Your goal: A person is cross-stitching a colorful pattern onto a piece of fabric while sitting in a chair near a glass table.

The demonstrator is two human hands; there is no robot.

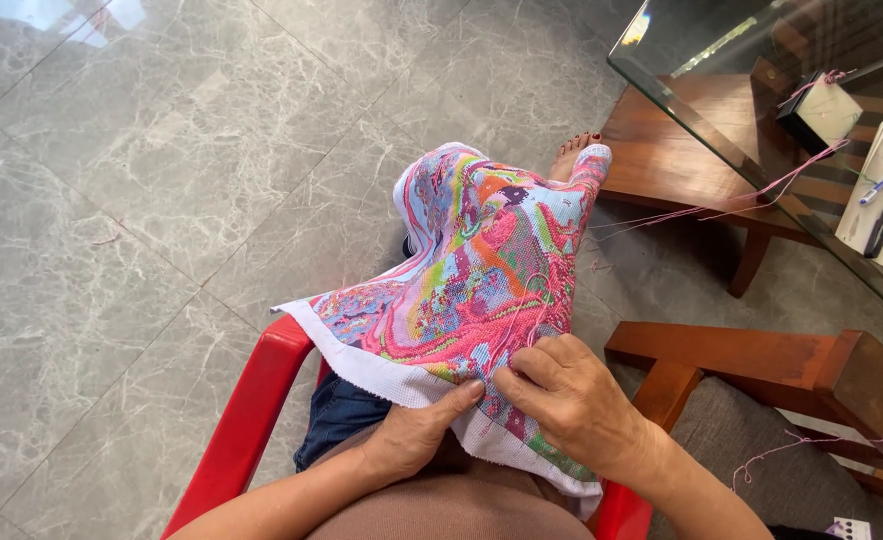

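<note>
Left hand (411, 435) pinches near white edge of embroidery cloth (461, 280) | right hand (571, 400) pinches its pink stitching | red chair (246, 420) left | open grey floor (161, 180) far-left.

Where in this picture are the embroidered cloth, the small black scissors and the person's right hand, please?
embroidered cloth (461, 270): head view, on its colourful stitched middle.
small black scissors (877, 231): head view, on the handles, lying on the glass table.
right hand (571, 395): head view, on the back of the hand.

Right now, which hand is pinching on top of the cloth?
The right hand, fingertips pressed on the stitched face; the left hand only grips the white edge of the cloth.
</note>
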